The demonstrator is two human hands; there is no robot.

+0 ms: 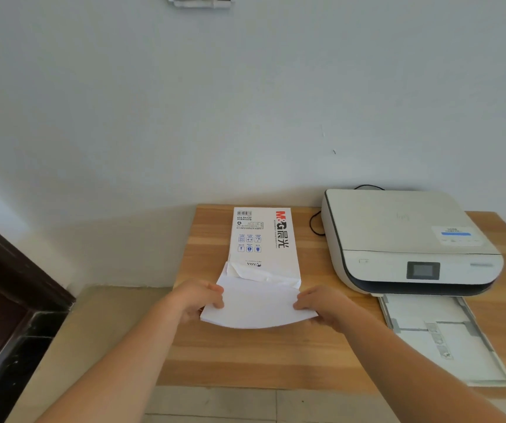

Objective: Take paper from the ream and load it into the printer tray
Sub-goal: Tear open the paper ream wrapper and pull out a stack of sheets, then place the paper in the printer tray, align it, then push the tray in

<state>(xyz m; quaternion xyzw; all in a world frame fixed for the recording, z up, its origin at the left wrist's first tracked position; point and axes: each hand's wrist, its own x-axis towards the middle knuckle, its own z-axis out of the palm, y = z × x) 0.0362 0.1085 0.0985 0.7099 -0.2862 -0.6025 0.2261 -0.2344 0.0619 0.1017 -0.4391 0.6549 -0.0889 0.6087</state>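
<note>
A white ream wrapper [263, 239] with red and black print lies on the wooden table [245, 355], its near end torn open. A stack of white sheets [258, 306] sticks out of that torn end toward me, bowed slightly upward. My left hand [198, 300] grips the stack's left edge and my right hand [322, 303] grips its right edge. To the right stands a white printer [404, 242] with a small dark screen. Its paper tray [440, 334] is pulled out toward me and looks bare inside.
A black cable [314, 222] loops on the table between the ream and the printer. The table's left edge runs beside a beige floor and a dark door frame [11, 300]. A plain white wall rises behind the table.
</note>
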